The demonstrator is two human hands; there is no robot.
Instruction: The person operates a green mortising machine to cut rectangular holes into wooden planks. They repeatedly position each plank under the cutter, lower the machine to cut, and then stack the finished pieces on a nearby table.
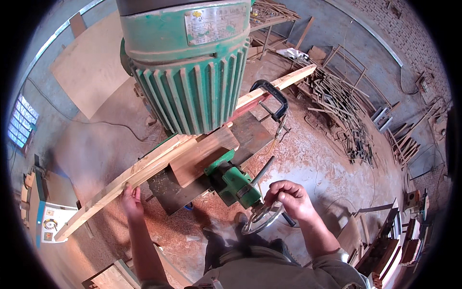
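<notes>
My left hand (132, 201) is at the near side of a long pale wooden beam (156, 163), its fingers closed against the edge. The beam runs under a large green ribbed motor (190, 89) and across a dark metal machine table (166, 195). My right hand (294, 198) has curled fingers at the rim of a metal handwheel (272, 220). That wheel belongs to a green clamping unit (238, 185), which sits against a flat brown wooden block (204, 155). The motor hides the beam's middle.
A black C-clamp (284, 106) is fixed near the beam's far part. A pile of thin wood strips (344, 111) lies on the floor at the right. A white control panel (53, 224) stands by the beam's near left end. A large board (89, 67) leans at the back left.
</notes>
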